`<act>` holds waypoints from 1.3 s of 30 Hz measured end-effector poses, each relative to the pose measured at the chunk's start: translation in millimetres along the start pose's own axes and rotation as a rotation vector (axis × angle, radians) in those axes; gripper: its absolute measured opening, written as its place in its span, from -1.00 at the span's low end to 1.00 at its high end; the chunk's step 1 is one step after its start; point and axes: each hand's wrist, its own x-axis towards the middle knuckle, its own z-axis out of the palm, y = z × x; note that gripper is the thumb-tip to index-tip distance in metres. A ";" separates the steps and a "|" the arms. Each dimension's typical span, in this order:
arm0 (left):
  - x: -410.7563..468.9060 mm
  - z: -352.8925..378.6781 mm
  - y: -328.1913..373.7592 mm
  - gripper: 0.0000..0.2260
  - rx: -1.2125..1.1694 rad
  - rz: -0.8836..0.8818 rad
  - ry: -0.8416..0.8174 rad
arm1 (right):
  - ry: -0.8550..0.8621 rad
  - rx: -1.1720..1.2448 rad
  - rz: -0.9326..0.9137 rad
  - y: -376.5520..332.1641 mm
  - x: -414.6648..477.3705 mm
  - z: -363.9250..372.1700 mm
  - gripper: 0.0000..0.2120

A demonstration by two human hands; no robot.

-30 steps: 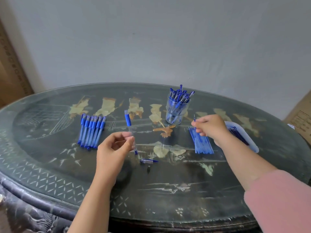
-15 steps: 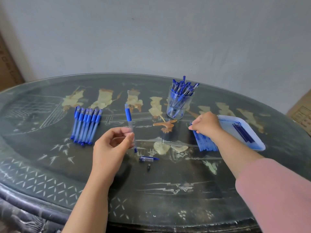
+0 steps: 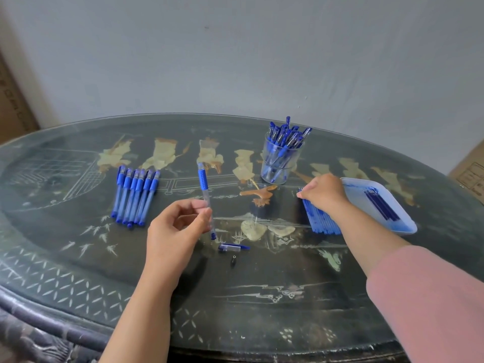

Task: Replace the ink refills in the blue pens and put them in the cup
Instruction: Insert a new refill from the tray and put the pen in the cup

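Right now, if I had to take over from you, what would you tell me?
Left hand pinches a pen barrel, tilted over the table.
Right hand is on the refill pile; I cannot tell if it grips one.
Cap and a small black piece lie near the barrel.
Done: the cup holds many pens.
Left: refill this pen, close it, then the row of pens.

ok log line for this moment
left hand: pinches pen barrel | right hand: at refill pile | cap: on table | cup: holds pens

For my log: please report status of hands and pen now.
Left hand pinches pen barrel. Right hand at refill stack, grip unclear. Nothing blocks cup.
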 end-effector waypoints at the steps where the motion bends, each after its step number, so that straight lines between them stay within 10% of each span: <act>1: 0.1 -0.2 -0.1 -0.92 0.003 0.000 -0.001 | 0.019 0.018 -0.015 -0.1 -1.5 -1.5 -0.83; 8: -1.5 0.6 0.9 -0.92 -0.012 0.003 -0.018 | 0.292 -0.034 0.123 48.4 -7.5 -42.4 -0.82; 39: -2.5 1.2 1.1 -0.92 0.024 -0.006 -0.033 | 0.222 -0.378 0.320 105.4 -3.1 -53.9 -0.77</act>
